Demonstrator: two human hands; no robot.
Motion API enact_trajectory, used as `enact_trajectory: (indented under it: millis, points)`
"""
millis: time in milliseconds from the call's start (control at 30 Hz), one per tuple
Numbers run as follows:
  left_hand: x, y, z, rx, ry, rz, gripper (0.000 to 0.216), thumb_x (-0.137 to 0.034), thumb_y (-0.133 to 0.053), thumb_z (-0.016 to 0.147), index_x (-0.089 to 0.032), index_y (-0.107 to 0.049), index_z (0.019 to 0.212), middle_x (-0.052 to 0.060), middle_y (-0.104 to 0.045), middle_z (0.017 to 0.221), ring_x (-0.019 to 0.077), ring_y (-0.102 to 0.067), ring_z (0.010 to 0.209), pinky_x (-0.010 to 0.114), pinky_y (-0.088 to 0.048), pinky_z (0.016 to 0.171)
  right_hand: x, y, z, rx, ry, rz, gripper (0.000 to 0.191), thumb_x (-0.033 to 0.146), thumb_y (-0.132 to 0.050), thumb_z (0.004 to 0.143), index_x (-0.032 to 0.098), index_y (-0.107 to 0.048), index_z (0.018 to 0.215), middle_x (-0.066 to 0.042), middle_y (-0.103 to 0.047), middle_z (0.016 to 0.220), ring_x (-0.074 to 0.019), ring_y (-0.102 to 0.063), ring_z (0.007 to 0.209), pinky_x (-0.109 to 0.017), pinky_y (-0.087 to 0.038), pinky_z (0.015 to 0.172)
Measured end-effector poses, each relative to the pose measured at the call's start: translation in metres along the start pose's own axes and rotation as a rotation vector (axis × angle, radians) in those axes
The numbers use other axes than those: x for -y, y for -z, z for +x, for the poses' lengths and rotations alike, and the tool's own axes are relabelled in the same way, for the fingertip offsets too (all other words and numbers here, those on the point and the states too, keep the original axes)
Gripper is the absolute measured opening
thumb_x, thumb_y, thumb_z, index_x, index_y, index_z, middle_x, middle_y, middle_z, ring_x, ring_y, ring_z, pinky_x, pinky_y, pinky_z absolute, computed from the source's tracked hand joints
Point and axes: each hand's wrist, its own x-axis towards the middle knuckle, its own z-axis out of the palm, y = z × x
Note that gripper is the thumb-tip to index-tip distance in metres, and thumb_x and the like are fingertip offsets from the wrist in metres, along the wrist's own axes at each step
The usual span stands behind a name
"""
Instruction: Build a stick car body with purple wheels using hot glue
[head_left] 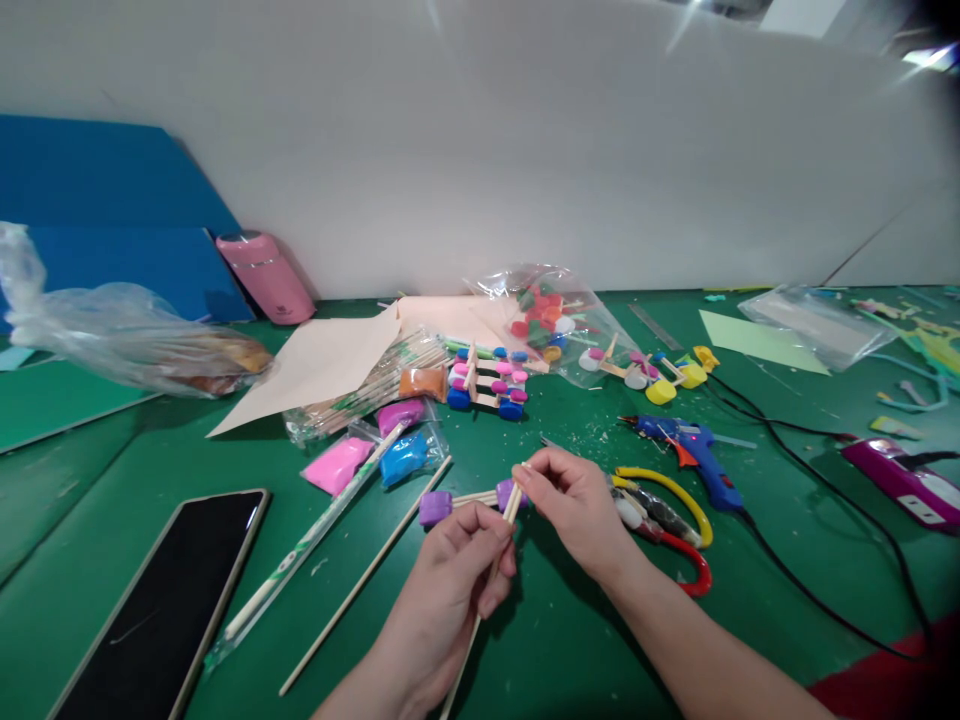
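Note:
My left hand (pixel 457 570) is closed around pale wooden chopsticks (pixel 513 500), which tilt up to the right, with one long end running down below the hand. The fingertips of my right hand (pixel 574 500) pinch the upper ends of these sticks. Just behind the hands lies a small stick frame with purple clay pieces (pixel 436 508) at its ends, partly covered by my fingers. A single loose chopstick (pixel 367 572) rests on the table left of my left hand. Pliers with red and yellow handles (pixel 667 510) lie beside my right wrist.
A blue glue gun (pixel 697 450) with a black cord lies right, near a purple power strip (pixel 904 480). At left are a phone (pixel 161 610) and wrapped chopsticks (pixel 300 550). Clay packets (pixel 339 465), a blue-and-pink stick model (pixel 487 385) and a pink bottle (pixel 266 280) stand farther back.

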Motion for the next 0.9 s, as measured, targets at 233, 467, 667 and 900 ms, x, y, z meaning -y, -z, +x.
enact_trajectory:
  millis: [233,467,667,900]
  points:
    - [0.000,0.000,0.000,-0.023,0.000,0.039,0.018,-0.022,-0.059,0.075,-0.014,-0.048,0.063,-0.005,-0.050,0.049,0.0000,-0.030,0.033,0.019,-0.012,0.039,0.001,0.000,0.000,-0.004,0.007,0.018,0.024,0.027,-0.057,0.076,0.016,-0.049,0.056,0.007,-0.038,0.048,-0.0065,-0.030,0.045,-0.018,-0.026,0.042]
    - [0.000,0.000,-0.001,-0.047,0.009,0.090,0.019,-0.025,-0.062,0.071,-0.014,-0.050,0.062,-0.004,-0.049,0.047,0.0015,-0.030,0.035,0.018,-0.012,0.037,-0.006,-0.001,0.001,-0.066,0.023,0.066,0.023,0.031,-0.056,0.077,0.017,-0.050,0.060,0.007,-0.036,0.049,-0.0068,-0.030,0.044,-0.019,-0.025,0.040]
    - [-0.015,0.002,-0.004,-0.087,-0.095,0.156,0.020,-0.027,-0.062,0.073,-0.014,-0.051,0.063,-0.004,-0.049,0.049,0.0025,-0.031,0.038,0.017,-0.015,0.038,-0.010,0.021,0.012,-0.201,0.103,-0.034,0.023,0.035,-0.036,0.088,0.020,-0.046,0.075,0.007,-0.030,0.053,-0.0087,-0.028,0.044,-0.021,-0.026,0.042]
    - [-0.036,0.014,-0.004,-0.255,-0.484,0.191,0.014,-0.024,-0.063,0.072,-0.015,-0.055,0.066,-0.005,-0.049,0.052,0.0036,-0.034,0.043,0.015,-0.023,0.040,-0.002,0.001,-0.009,0.284,0.174,-0.492,0.017,0.022,-0.057,0.073,0.018,-0.057,0.057,0.003,-0.051,0.052,-0.0104,-0.044,0.048,-0.021,-0.028,0.046]
